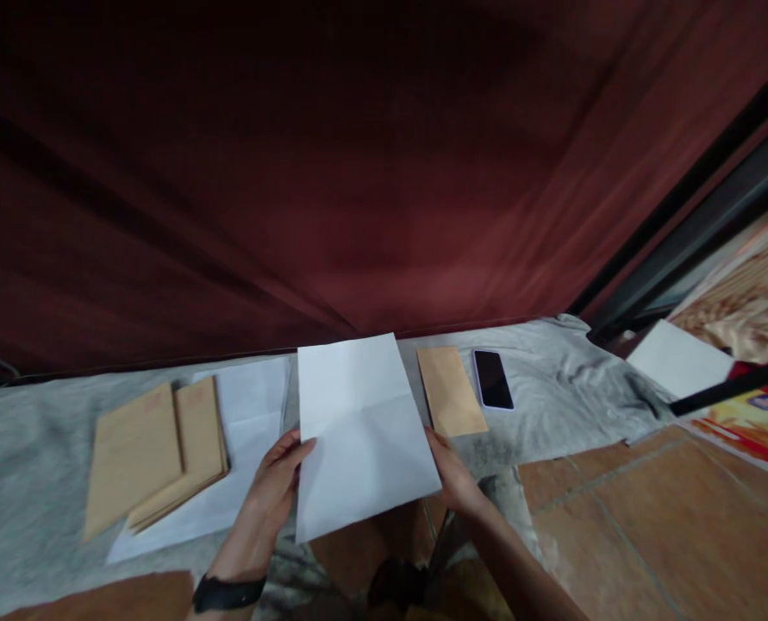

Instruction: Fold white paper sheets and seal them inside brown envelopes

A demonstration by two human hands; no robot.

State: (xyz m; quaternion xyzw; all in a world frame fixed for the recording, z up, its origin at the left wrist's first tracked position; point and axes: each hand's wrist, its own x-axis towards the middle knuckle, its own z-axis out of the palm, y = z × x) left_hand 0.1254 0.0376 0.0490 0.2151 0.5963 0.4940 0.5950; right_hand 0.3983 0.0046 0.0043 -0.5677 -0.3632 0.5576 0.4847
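A white sheet of paper (361,440) with a crease across its middle is held up between my hands. My left hand (281,474) grips its left edge, thumb on top. On the right edge my right hand (452,474) is closed, its fingers partly hidden behind the sheet. Just beyond that hand lies a brown envelope (452,391) on the grey cloth. To the left, several stacked brown envelopes (193,448) and a wider one (136,448) rest on more white paper (258,414).
A phone (493,379) lies face up right of the single envelope. Grey cloth (552,379) covers the work surface, with a dark red curtain (384,216) hanging behind. At right stand a dark metal frame (694,224) and a white card (681,362). Brown floor tiles (648,509) show below.
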